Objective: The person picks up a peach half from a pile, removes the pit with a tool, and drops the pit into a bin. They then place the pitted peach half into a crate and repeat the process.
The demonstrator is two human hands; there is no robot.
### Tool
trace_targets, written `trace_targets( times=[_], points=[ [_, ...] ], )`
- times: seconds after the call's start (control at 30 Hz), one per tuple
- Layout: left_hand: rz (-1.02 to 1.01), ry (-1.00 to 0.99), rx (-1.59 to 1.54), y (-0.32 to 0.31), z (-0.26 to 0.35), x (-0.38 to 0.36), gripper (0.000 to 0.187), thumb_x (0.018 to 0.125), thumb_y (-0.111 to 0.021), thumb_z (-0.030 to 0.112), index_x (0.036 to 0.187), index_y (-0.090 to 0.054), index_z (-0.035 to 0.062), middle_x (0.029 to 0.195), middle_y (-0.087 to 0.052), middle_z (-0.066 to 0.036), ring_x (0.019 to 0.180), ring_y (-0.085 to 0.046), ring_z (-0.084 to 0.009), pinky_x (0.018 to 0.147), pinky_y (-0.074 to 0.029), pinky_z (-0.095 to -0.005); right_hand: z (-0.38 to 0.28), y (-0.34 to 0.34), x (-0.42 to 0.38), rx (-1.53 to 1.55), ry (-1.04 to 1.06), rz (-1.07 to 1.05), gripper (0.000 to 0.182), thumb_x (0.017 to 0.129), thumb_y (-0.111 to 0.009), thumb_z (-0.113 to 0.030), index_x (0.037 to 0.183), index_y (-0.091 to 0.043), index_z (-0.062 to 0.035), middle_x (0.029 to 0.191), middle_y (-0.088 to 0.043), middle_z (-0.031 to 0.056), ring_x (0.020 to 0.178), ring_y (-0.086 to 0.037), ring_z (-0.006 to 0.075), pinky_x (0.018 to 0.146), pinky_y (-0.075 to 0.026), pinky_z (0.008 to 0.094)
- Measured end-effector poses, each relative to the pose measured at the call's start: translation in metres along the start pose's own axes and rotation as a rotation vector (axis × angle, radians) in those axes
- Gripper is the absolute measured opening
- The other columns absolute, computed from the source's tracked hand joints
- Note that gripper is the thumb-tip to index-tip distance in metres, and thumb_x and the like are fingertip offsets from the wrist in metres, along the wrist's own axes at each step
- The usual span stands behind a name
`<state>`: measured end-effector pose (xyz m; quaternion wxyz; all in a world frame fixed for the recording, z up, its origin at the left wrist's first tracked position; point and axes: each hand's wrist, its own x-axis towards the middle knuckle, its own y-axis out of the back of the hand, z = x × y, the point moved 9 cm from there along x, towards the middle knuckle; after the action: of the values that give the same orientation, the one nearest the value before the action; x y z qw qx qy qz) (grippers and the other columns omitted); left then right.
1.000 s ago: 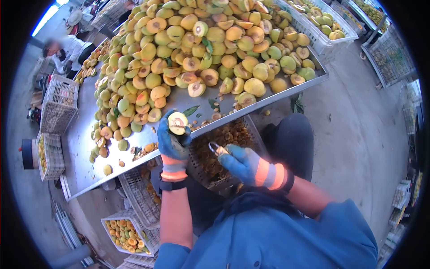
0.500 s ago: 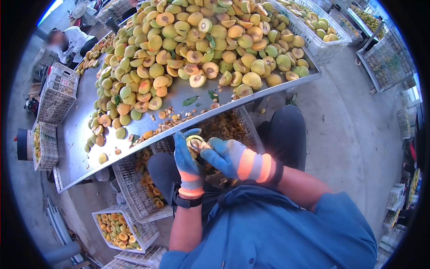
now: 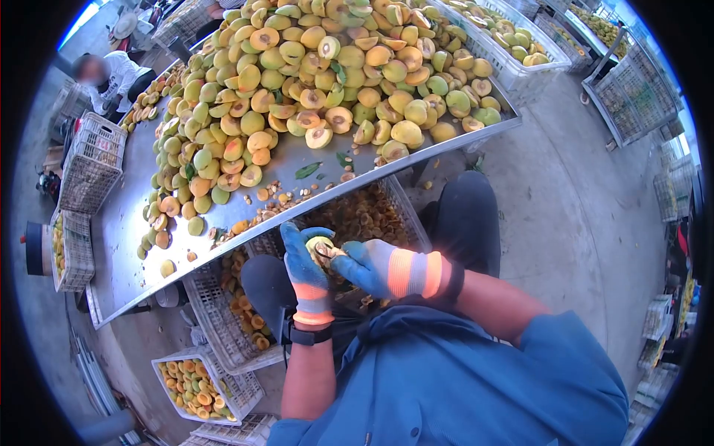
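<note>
Just below the table's near edge, my two gloved hands meet. My left hand (image 3: 305,262) is closed around an apricot half (image 3: 318,244), its cut side turned toward my right hand. My right hand (image 3: 362,267) is closed on a small tool with a dark, curved end (image 3: 325,255); that end touches the fruit's cut face, and its handle is hidden in the glove. Both gloves are blue and grey with orange bands. Above them, a large heap of halved apricots (image 3: 260,100) covers much of the metal table (image 3: 294,169).
Under the table edge, a crate of pits and scraps (image 3: 413,215) lies between my knees. Another crate (image 3: 216,327) holds fruit halves, and a white crate of halves (image 3: 242,401) stands lower left. A filled crate (image 3: 513,70) is at the back right. A person (image 3: 111,82) sits far left.
The view has shifted slightly. My left fingers have opened out a little around the apricot half, and the tool's curved end has moved lower across its cut face.
</note>
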<state>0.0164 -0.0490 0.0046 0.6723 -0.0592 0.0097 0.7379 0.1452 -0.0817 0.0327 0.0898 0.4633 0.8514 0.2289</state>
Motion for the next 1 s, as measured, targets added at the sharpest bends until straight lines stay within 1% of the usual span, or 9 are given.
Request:
trace_targets(
  times=[0.07, 0.17, 0.27, 0.33, 0.4, 0.5, 0.8, 0.83, 1.0],
  points=[
    [-0.015, -0.069, 0.018, -0.002, -0.005, 0.002, 0.065, 0.111, -0.034, 0.053, 0.101, -0.069, -0.0006, 0.085, -0.067, -0.007, 0.077, -0.063, -0.0136, 0.074, -0.052, -0.0292, 0.016, -0.011, 0.001, 0.410, -0.174, -0.037, 0.027, 0.108, -0.049, -0.022, 0.115, -0.063, -0.0006, 0.083, -0.061, 0.0104, 0.068, -0.059, 0.0192, 0.059, -0.047, 0.0381],
    [-0.023, -0.066, -0.144, -0.012, -0.002, -0.005, 0.059, 0.111, -0.036, 0.051, 0.108, -0.064, -0.0007, 0.087, -0.065, -0.010, 0.078, -0.064, -0.0172, 0.076, -0.056, -0.0331, 0.033, -0.032, -0.017, 0.866, -0.659, -0.186, 0.029, 0.107, -0.051, -0.028, 0.111, -0.064, -0.0026, 0.088, -0.063, 0.0025, 0.076, -0.054, 0.0096, 0.064, -0.046, 0.0304],
    [0.204, 0.130, -0.757, -0.015, -0.005, -0.018, 0.047, 0.110, -0.040, 0.043, 0.112, -0.059, -0.0001, 0.089, -0.062, -0.012, 0.080, -0.066, -0.0202, 0.076, -0.059, -0.0352, 0.017, -0.029, -0.011, 0.868, -0.487, -0.097, 0.031, 0.107, -0.051, -0.032, 0.110, -0.064, -0.0037, 0.091, -0.064, -0.0010, 0.079, -0.056, 0.0086, 0.068, -0.046, 0.0259],
    [0.246, 0.106, -0.548, -0.006, -0.014, -0.021, 0.054, 0.107, -0.042, 0.055, 0.100, -0.061, 0.0040, 0.081, -0.062, -0.012, 0.074, -0.064, -0.0262, 0.071, -0.057, -0.0368, 0.030, -0.039, -0.012, 0.781, -0.419, -0.107, 0.031, 0.109, -0.048, -0.030, 0.112, -0.064, -0.0035, 0.091, -0.065, 0.0035, 0.079, -0.059, 0.0122, 0.070, -0.049, 0.0289],
    [0.237, 0.095, -0.387, -0.001, -0.014, -0.023, 0.053, 0.107, -0.044, 0.053, 0.097, -0.061, 0.0046, 0.079, -0.062, -0.011, 0.071, -0.063, -0.0253, 0.068, -0.056, -0.0364, 0.005, -0.025, -0.008, 0.378, 0.035, -0.037, 0.032, 0.110, -0.044, -0.027, 0.117, -0.064, -0.0024, 0.095, -0.068, 0.0104, 0.082, -0.064, 0.0181, 0.074, -0.053, 0.0335],
    [0.171, 0.064, -0.300, 0.000, -0.018, -0.023, 0.039, 0.111, -0.040, 0.036, 0.102, -0.056, 0.0007, 0.086, -0.064, -0.008, 0.073, -0.065, -0.0175, 0.067, -0.057, -0.0296, 0.001, -0.022, -0.009, 0.527, -0.205, -0.100, 0.039, 0.108, -0.043, -0.033, 0.116, -0.064, -0.0012, 0.095, -0.068, 0.0255, 0.085, -0.066, 0.0387, 0.080, -0.052, 0.0430],
    [0.106, -0.150, -0.031, -0.003, -0.011, -0.030, 0.049, 0.112, -0.039, 0.044, 0.097, -0.059, 0.0021, 0.079, -0.065, -0.008, 0.069, -0.065, -0.0170, 0.064, -0.055, -0.0299, 0.013, -0.036, -0.013, 0.495, -0.336, -0.305, 0.033, 0.109, -0.039, -0.023, 0.118, -0.060, 0.0018, 0.101, -0.066, 0.0204, 0.087, -0.067, 0.0352, 0.077, -0.054, 0.0413],
    [0.208, -0.076, -0.166, 0.000, -0.016, -0.032, 0.050, 0.112, -0.038, 0.045, 0.096, -0.060, 0.0029, 0.078, -0.065, -0.008, 0.068, -0.065, -0.0170, 0.064, -0.054, -0.0301, 0.009, -0.034, -0.010, 0.238, 0.020, -0.200, 0.029, 0.108, -0.041, -0.020, 0.113, -0.059, 0.0016, 0.101, -0.064, 0.0219, 0.088, -0.065, 0.0398, 0.078, -0.053, 0.0430],
    [0.339, 0.027, -0.319, 0.002, -0.020, -0.038, 0.052, 0.112, -0.035, 0.045, 0.096, -0.062, 0.0036, 0.077, -0.065, -0.008, 0.066, -0.065, -0.0170, 0.063, -0.053, -0.0304, 0.001, -0.032, -0.012, 0.024, 0.152, -0.180, 0.028, 0.108, -0.040, -0.020, 0.110, -0.060, 0.0004, 0.100, -0.064, 0.0208, 0.090, -0.065, 0.0383, 0.078, -0.053, 0.0428]
  ],
)
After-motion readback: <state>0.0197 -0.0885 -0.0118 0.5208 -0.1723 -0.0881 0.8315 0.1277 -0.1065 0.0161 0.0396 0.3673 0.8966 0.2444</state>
